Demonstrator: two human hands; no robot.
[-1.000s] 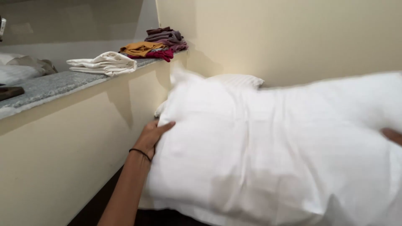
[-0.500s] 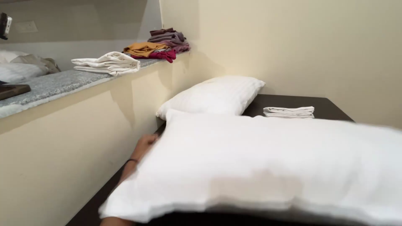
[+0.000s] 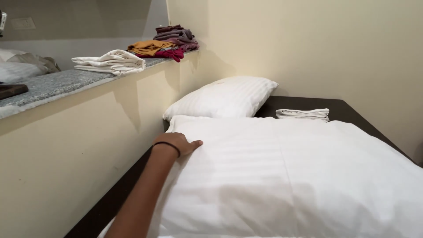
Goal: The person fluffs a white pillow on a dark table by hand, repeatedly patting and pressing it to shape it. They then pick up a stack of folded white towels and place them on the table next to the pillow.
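A near pillow (image 3: 299,176) was laid before a far pillow (image 3: 224,98). Folded linen (image 3: 303,113) lay right of the latter. Clothes (image 3: 163,42) were stacked on the ledge (image 3: 57,83), left.

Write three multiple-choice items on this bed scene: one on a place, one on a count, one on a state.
1. Where does the left hand rest?
A. on the large white pillow
B. on the ledge
C. on the wall

2. How many white pillows lie on the dark bed base?
A. one
B. two
C. four

3. How is the white cloth beside the far pillow?
A. crumpled
B. hanging
C. folded flat

Answers: 1 A, the fingers lie on its near-left edge; 2 B, one near, one far; 3 C, it sits in neat layers.
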